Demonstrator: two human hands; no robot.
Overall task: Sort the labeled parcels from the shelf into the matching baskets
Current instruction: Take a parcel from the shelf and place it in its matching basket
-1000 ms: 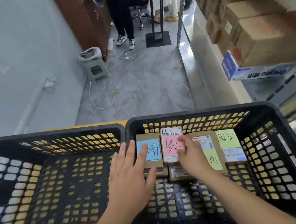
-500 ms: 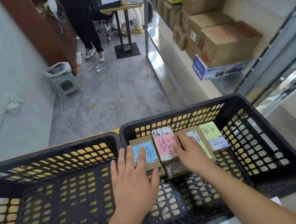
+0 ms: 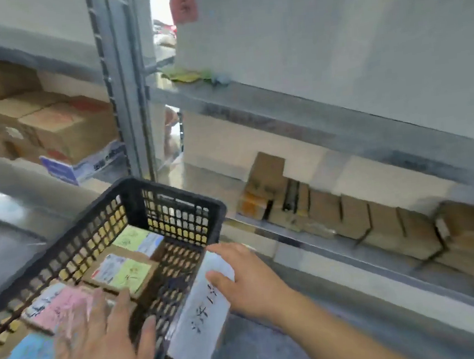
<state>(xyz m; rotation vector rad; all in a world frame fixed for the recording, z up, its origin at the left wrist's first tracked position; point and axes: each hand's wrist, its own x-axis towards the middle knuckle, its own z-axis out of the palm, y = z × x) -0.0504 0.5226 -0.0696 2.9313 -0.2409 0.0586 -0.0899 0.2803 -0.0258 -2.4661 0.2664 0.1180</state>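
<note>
Nearby — boxes point(image 3: 378, 217) on shelf point(image 3: 295, 107); basket point(image 3: 173, 197).

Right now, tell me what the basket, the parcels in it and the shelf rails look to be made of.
Basket: black moulded plastic, judging by its matte lattice walls.
Parcels: brown cardboard, with coloured paper labels stuck on top.
Shelf rails: probably grey painted or galvanised metal, dull sheen, slotted upright; blur leaves the finish unsure.
</note>
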